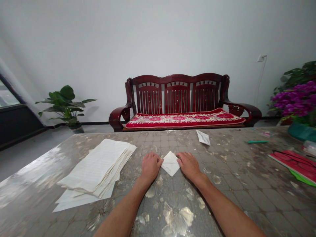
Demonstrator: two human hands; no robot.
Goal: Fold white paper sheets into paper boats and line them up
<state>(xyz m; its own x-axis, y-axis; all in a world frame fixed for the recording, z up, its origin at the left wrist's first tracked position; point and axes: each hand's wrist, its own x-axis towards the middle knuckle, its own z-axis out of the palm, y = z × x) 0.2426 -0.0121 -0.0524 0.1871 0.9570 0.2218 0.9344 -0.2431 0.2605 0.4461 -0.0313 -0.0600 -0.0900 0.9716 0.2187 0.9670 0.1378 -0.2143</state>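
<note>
A small square of folded white paper (171, 164) lies on the table between my hands, one corner toward me, with a crease line across its middle. My left hand (151, 165) pinches its left corner between thumb and curled fingers. At the right corner my right hand (189, 164) grips it the same way. Farther back, slightly to the right, sits another folded paper piece (203, 137), standing partly raised off the surface. To the left of my hands is a thick stack of lined paper sheets (96, 168), its edges uneven.
The table (177, 217) has a glossy, flower-patterned cover. On its right side are a green pen (258, 142), a red book (296, 160) with eyeglasses on it, and purple flowers (296, 100) in a pot. Beyond the table stand a wooden bench (176, 79) and a leafy plant (66, 103).
</note>
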